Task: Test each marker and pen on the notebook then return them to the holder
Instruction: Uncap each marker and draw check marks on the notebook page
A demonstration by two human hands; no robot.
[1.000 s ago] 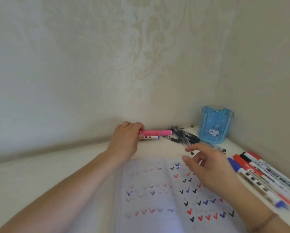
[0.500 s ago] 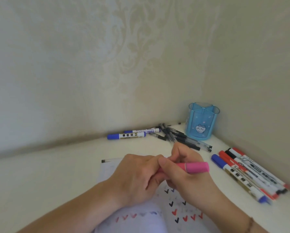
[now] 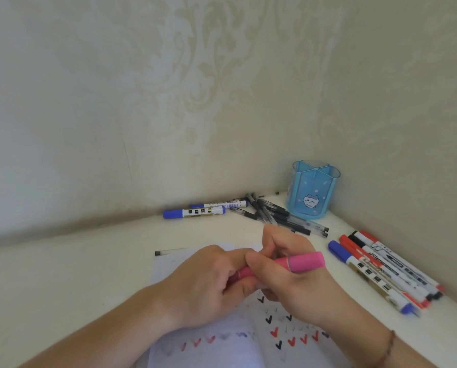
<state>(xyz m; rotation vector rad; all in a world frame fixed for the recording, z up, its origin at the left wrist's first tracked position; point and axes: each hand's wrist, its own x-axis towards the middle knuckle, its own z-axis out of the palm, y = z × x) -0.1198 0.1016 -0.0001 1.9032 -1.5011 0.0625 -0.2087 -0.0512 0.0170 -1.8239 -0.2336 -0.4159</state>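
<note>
Both hands hold one pink marker (image 3: 303, 262) over the open notebook (image 3: 222, 349). My left hand (image 3: 203, 285) grips its left end, and my right hand (image 3: 288, 274) grips its body near the cap, which sticks out to the right. The notebook page carries rows of red, black and blue check marks. The blue holder (image 3: 312, 191) stands in the back right corner with nothing visible inside it.
Two blue whiteboard markers (image 3: 194, 213) lie by the back wall. A heap of black pens (image 3: 277, 216) lies in front of the holder. Several red, black and blue markers (image 3: 381, 269) lie in a row by the right wall. A thin pen (image 3: 169, 252) lies at the notebook's top edge.
My left hand lifted the pink marker from the back wall and brought it over the notebook. My right hand came in and took hold of it too.
</note>
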